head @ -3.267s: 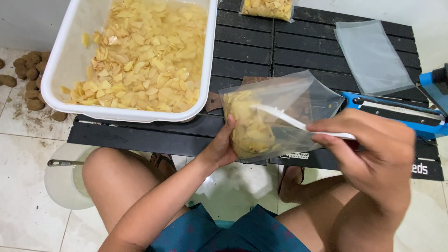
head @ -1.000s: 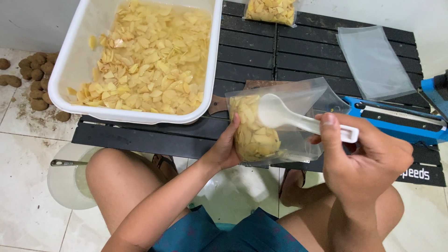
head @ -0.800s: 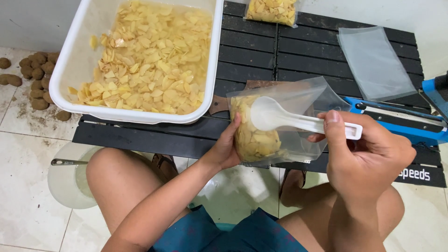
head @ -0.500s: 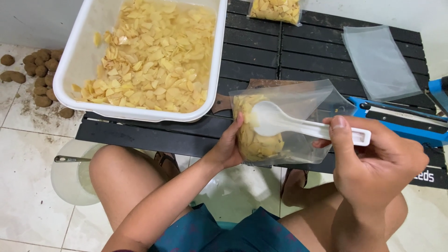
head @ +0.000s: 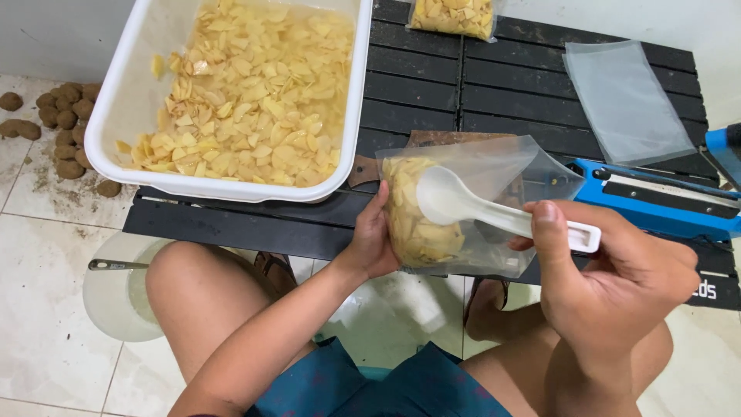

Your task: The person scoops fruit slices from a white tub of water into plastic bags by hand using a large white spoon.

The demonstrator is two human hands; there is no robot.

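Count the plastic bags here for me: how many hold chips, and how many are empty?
Bags holding chips: 2, the bag in the left hand at and the sealed bag at the table's far edge.
Empty bags: 1, the flat bag.
Total: 3.

A: Packages, go. What's nearest?

B: A clear plastic pouch half full of pale yellow slices (head: 432,212), open mouth tilted right, off the front edge of the black slatted table (head: 417,93).

A: And on it?

B: An empty flat clear plastic bag (head: 627,100) near the right edge, and a filled clear bag of yellow slices (head: 454,15) at the far edge, partly cut off.

A: Labels?

B: White lettering (head: 706,290) at the front right corner.
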